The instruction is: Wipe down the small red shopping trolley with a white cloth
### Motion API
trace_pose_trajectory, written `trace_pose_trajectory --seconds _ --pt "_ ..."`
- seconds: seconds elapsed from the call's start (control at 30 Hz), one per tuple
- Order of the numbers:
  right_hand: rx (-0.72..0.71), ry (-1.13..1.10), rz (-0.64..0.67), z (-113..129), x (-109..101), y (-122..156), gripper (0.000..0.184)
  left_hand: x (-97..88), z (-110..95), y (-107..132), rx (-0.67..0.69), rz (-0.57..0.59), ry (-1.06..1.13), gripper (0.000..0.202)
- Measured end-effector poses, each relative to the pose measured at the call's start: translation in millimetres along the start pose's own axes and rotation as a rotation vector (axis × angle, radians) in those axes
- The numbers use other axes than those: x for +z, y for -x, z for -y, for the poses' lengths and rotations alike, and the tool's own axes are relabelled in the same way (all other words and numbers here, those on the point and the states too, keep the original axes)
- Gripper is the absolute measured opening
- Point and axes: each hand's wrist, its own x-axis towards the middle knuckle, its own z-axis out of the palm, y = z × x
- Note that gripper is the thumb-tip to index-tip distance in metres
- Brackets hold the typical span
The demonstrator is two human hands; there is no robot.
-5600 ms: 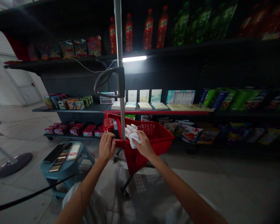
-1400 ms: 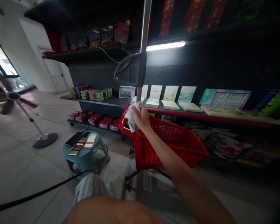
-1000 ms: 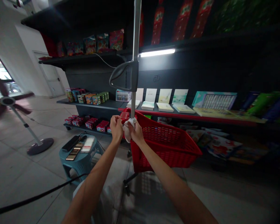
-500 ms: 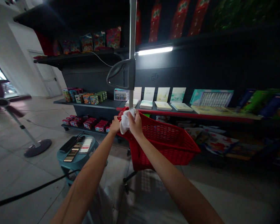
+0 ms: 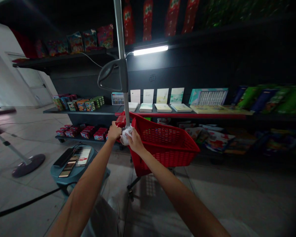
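A red plastic shopping basket on wheels point(image 5: 167, 136) stands before me, with a grey metal pole point(image 5: 126, 110) rising from its near end. Partway up the pole is a dark grey loop-shaped grip point(image 5: 124, 77). My left hand point(image 5: 114, 132) is closed on the basket's red near end, left of the pole; its fingertips are partly hidden. Crumpled white cloth point(image 5: 125, 135) is pinched in my right hand point(image 5: 136, 142), pressed against the red end at the foot of the pole. The cloth hides part of the surface beneath it.
Behind the basket runs a dark shelf point(image 5: 88, 111) with booklets, boxes and packets. To the left, a blue-grey stool point(image 5: 64, 179) carries a phone-like object and other small items. A round stand base point(image 5: 28, 165) rests on the tiled floor, and a black cable point(image 5: 27, 204) crosses at lower left.
My right hand and the white cloth have moved down from the pole's lower end to the red part around its foot. The view has shifted right, so things appear further left.
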Motion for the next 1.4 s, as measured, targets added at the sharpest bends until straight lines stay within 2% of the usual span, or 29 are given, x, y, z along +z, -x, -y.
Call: trace_pose_trajectory --seconds 0.17,0.27,0.47,0.57,0.83,1.07,1.17,1.27,1.33,1.4 --pt "-0.055 0.114 0.114 -6 -13 -3 0.022 3.9 5 -11 0.025 -0.006 0.007 0.054" --pt "-0.089 0.275 0.187 -13 -31 4 0.028 4.1 6 -15 0.036 -0.008 -0.006 0.054" --pt "-0.067 0.627 0.297 -51 -100 50 0.033 1.8 9 -24 0.033 -0.003 -0.023 0.052" --pt "-0.08 0.744 0.373 -71 -133 75 0.045 1.2 11 -29 0.042 -0.01 -0.036 0.052" --pt "-0.049 0.818 0.357 -97 -171 98 0.046 2.3 15 -44 0.07 -0.009 -0.122 0.048" --pt "0.067 0.964 0.303 -115 -220 124 0.042 -3.2 19 -67 0.095 -0.011 -0.152 0.045" --pt "0.118 0.999 0.234 -122 -228 133 0.041 -7.2 20 -71 0.082 -0.055 -0.133 0.045" --pt "0.141 0.997 0.179 -127 -223 136 0.04 -8.3 26 -71 0.075 -0.139 -0.047 0.042" --pt "0.151 0.983 0.17 -129 -217 134 0.04 -3.8 34 -67 0.071 -0.24 0.065 0.036" --pt "0.156 0.97 0.185 -129 -214 130 0.04 8.5 47 -56 0.07 -0.383 0.22 0.035"
